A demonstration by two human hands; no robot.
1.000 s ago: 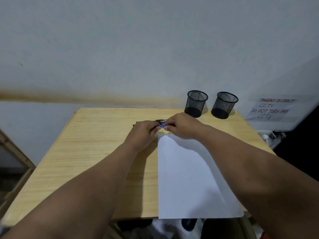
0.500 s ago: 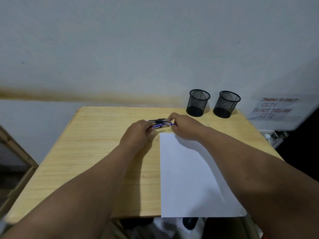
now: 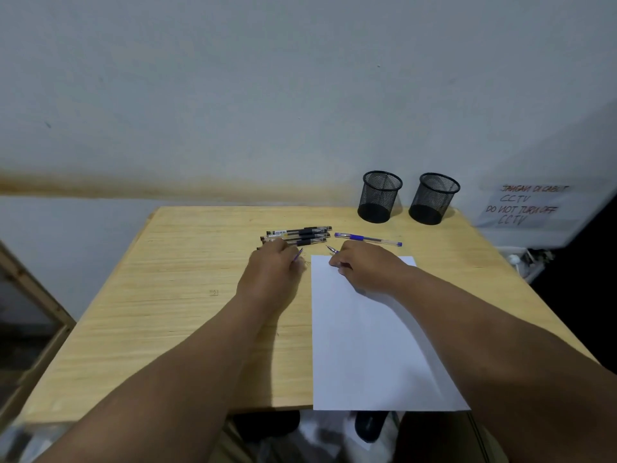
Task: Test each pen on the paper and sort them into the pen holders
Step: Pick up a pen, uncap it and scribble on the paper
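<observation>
My right hand (image 3: 367,267) pinches an uncapped pen (image 3: 332,250), its tip sticking out up and to the left just over the top left corner of the paper (image 3: 367,345); my left hand (image 3: 272,269) is curled shut on what looks like its purple cap (image 3: 299,253), just left of the sheet. The sheet runs long toward me from under my right hand, so I judge the test stroke needs only a short drop of the tip. Beyond my knuckles lie the black pens (image 3: 297,236) and a blue pen (image 3: 367,239), all crosswise, with both holders (image 3: 380,195) well past them at the back right, nearer my right hand.
</observation>
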